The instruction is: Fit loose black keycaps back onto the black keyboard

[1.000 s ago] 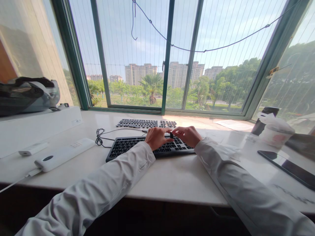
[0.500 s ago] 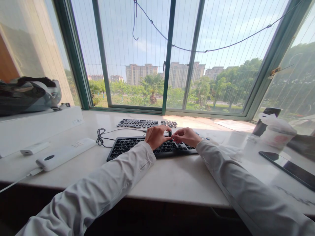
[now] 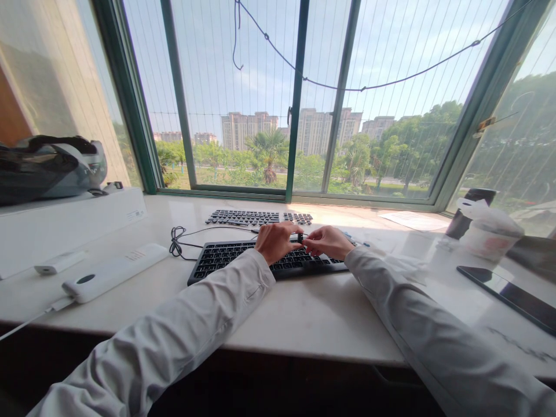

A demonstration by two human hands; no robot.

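Note:
A black keyboard [image 3: 230,260] lies on the white counter, its keycaps off over most of the visible part. My left hand [image 3: 274,240] is above its middle, thumb and fingers closed on a small black keycap [image 3: 300,238]. Just to the right, my right hand [image 3: 329,241] is pinched, its fingertips at the keycap's side; whatever is between them is too small to make out. Behind the keyboard, loose black keycaps [image 3: 243,218] are laid out in rows. A black cable [image 3: 178,243] is coiled at the keyboard's left.
On the left are a white power strip [image 3: 117,271], a white box [image 3: 108,211] and a dark helmet-like object [image 3: 52,168]. At right lie a phone [image 3: 508,295], a bagged cup [image 3: 489,237], a dark cylinder [image 3: 464,214] and paper [image 3: 414,220]. Windows stand behind.
My right fingertips have shifted very slightly at the keycap. My left hand keeps its hold, and the view has moved a little.

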